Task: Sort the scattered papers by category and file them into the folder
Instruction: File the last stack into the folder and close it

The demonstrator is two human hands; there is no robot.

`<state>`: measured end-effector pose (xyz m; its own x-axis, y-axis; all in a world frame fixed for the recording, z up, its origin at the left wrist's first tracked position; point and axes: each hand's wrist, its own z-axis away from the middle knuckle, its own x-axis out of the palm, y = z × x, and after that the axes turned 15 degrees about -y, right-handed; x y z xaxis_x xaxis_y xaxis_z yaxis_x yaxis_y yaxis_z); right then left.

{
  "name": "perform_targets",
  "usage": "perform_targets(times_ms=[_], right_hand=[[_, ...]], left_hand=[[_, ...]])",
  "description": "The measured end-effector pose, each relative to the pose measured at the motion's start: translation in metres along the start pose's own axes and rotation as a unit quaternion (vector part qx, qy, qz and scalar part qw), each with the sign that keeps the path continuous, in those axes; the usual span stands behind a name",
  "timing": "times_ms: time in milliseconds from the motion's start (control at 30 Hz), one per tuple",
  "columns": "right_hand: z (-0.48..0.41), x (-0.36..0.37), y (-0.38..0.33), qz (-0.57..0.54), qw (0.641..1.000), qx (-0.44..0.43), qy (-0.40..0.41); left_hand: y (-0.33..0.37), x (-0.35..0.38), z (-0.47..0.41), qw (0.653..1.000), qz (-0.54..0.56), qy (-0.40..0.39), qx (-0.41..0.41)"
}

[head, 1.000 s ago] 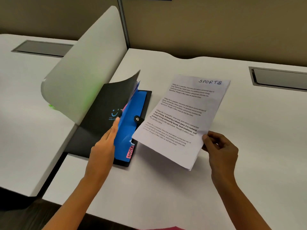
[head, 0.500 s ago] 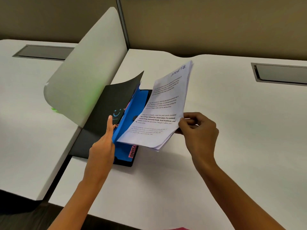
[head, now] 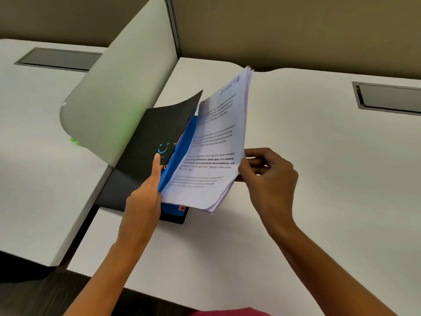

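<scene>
A black folder (head: 145, 142) lies open at the white desk's left edge, its cover raised. Inside it a blue divider (head: 180, 153) with a pink tab (head: 182, 208) stands lifted. My left hand (head: 145, 192) holds the cover and divider back with straight fingers. My right hand (head: 266, 176) pinches the right edge of a stack of white printed papers (head: 211, 156) headed with handwritten blue lettering. The stack is tilted steeply, and its left edge sits in the gap beside the blue divider.
A curved grey partition (head: 118, 94) rises just left of the folder, between two white desks (head: 319, 179). Grey cable hatches sit at the far right (head: 387, 96) and far left (head: 59, 59). A small green object (head: 74, 141) peeks out beyond the partition.
My right hand has swung the paper stack from lying nearly flat to steeply tilted and moved it left into the open folder. My left hand has kept the divider lifted.
</scene>
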<state>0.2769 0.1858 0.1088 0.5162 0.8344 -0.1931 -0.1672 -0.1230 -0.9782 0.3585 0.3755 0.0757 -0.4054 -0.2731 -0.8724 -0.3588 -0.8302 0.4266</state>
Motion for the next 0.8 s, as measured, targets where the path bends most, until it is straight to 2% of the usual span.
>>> perform_targets(times_ms=[133,233,333,633,800], right_hand=[[-0.01,0.018,0.009,0.017,0.999,0.004,-0.039],[-0.016,0.033,0.016,0.01,0.998,0.011,-0.055],[-0.016,0.043,0.025,0.004,0.998,0.015,-0.063],[-0.04,0.062,0.048,0.001,0.994,0.072,-0.083],[-0.047,0.083,0.056,0.069,0.988,0.069,-0.116]], left_hand=[[-0.007,0.003,-0.005,1.0,-0.017,0.002,0.027],[-0.02,0.014,-0.011,0.995,-0.05,0.052,0.074],[-0.024,0.017,-0.011,0.991,-0.051,0.061,0.105],[-0.019,0.016,-0.005,0.99,-0.047,0.057,0.122],[0.0,0.027,-0.011,0.973,-0.084,0.092,0.193]])
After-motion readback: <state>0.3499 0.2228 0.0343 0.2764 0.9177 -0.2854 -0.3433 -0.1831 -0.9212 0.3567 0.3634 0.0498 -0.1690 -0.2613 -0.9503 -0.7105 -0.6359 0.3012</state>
